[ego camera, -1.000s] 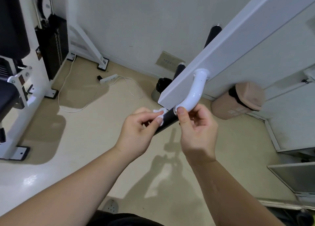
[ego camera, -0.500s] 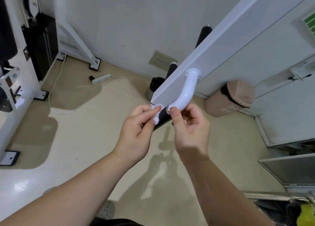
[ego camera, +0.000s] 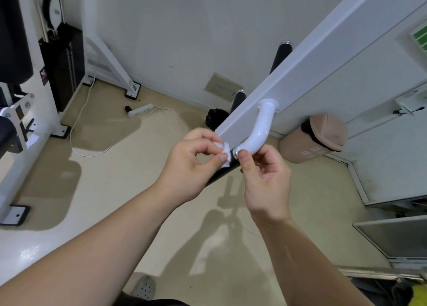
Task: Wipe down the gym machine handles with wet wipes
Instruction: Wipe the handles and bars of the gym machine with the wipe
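Observation:
A curved white tube [ego camera: 261, 130] comes off the machine's slanted white beam [ego camera: 307, 58] and ends in a black handle grip [ego camera: 219, 173], mostly hidden behind my hands. My left hand [ego camera: 191, 165] pinches a small white wet wipe [ego camera: 225, 152] against the top of the grip, just below the chrome collar. My right hand [ego camera: 261, 178] curls around the tube's lower end, thumb pressed on the collar. Two more black padded handles [ego camera: 280, 57] stick out behind the beam.
A tan lidded bin [ego camera: 316, 139] stands by the wall at right. A power strip [ego camera: 141, 110] and white cable lie on the beige floor. A weight-stack machine [ego camera: 62, 58] fills the left side. My shoe [ego camera: 145, 287] shows at the bottom.
The camera shifted slightly; both hands stay at the handle. My left fingers with the wipe have edged a little along the grip near the collar.

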Tool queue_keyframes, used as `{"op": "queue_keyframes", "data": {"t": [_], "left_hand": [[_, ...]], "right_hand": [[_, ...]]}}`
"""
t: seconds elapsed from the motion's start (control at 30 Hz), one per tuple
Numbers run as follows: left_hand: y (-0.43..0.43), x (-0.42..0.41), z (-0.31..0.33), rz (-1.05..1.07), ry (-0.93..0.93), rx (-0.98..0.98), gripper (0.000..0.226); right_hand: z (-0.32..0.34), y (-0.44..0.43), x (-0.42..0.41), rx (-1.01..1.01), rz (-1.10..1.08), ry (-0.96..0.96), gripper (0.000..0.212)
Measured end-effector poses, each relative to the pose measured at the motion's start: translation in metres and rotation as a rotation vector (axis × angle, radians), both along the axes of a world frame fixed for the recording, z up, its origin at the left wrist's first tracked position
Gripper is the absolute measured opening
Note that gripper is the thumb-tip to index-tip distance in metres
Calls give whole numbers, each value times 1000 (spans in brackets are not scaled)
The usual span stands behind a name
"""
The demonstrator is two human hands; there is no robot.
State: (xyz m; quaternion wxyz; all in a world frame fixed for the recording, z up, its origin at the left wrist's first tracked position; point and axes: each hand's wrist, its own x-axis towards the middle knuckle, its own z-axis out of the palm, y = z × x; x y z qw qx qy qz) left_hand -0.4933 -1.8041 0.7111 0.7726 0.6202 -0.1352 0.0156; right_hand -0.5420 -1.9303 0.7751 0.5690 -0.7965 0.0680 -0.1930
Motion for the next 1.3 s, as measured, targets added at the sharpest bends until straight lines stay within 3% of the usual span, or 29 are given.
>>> {"op": "queue_keyframes", "data": {"t": [0.07,0.17,0.27,0.43,0.53,0.67,0.8,1.03,1.3], "left_hand": [[2,-5,-25,-8,54,49,17],[3,-18,-60,-40,276,89,18],[1,-24,-71,-11,411,41,19],[-8,-18,-16,-25,182,-109,20],[-10,-15,-14,3,72,-77,19],[-8,-21,-70,-2,237,71,17],[-21,-35,-75,-17,402,5,13],[-26,-18,-2,-68,112,-230,15],[-20,-28,-66,-99,405,-146,15]], "right_hand": [[-1,0,-1,-14,-11,2,8],[-2,-1,-4,-32,-19,-1,5],[-1,-1,-4,-43,-29,-8,6],[-1,1,-4,-28,-7,-15,4],[0,2,-5,-17,-15,-11,3],[-6,-1,-8,-49,-57,-20,7],[-8,-5,-14,-62,-104,-40,8],[-3,-8,-12,-86,-82,-18,4],[-5,-8,-12,-107,-103,-1,9]]}}
